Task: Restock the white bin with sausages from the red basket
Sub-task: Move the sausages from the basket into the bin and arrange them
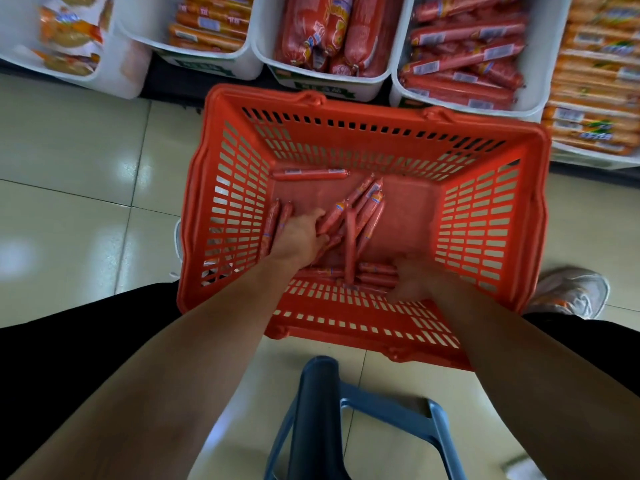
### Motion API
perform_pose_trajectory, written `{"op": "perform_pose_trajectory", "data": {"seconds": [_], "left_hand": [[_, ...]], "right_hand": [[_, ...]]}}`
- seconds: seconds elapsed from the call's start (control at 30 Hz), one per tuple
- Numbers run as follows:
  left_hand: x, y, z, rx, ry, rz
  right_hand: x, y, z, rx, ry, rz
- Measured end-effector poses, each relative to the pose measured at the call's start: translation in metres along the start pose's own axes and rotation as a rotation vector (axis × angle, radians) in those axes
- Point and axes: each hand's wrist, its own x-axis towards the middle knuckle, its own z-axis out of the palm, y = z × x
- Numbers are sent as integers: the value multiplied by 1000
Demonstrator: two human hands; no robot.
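Note:
A red basket stands on the tiled floor in front of me, with several thin red sausages loose on its bottom. My left hand is down inside it, fingers curled round a bunch of sausages. My right hand is blurred near the basket's near wall, over a few sausages lying crosswise; its grip is unclear. A white bin holding the same thin red sausages sits just beyond the basket's far right corner.
More white bins line the shelf: thick red sausages in the middle, orange sticks left, orange packs far right. A blue stool stands between my knees. A shoe rests right of the basket.

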Motion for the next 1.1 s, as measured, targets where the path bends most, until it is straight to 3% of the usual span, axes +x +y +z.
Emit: {"op": "perform_pose_trajectory", "data": {"seconds": [0.17, 0.3, 0.47, 0.77, 1.0, 1.1], "left_hand": [[2, -5, 3, 96, -100, 31], [4, -11, 5, 193, -246, -50], [5, -16, 9, 232, -392, -138], [23, -17, -7, 23, -54, -206], [36, 1, 5, -55, -28, -275], [34, 2, 12, -38, 14, -257]], "right_hand": [[9, 0, -1, 99, -83, -6], [9, -1, -2, 146, -110, -14], [5, 10, -3, 273, 87, 44], [-4, 6, -12, 347, 375, 185], [-6, -1, -4, 678, 565, 388], [2, -2, 3, 713, 545, 418]]}}
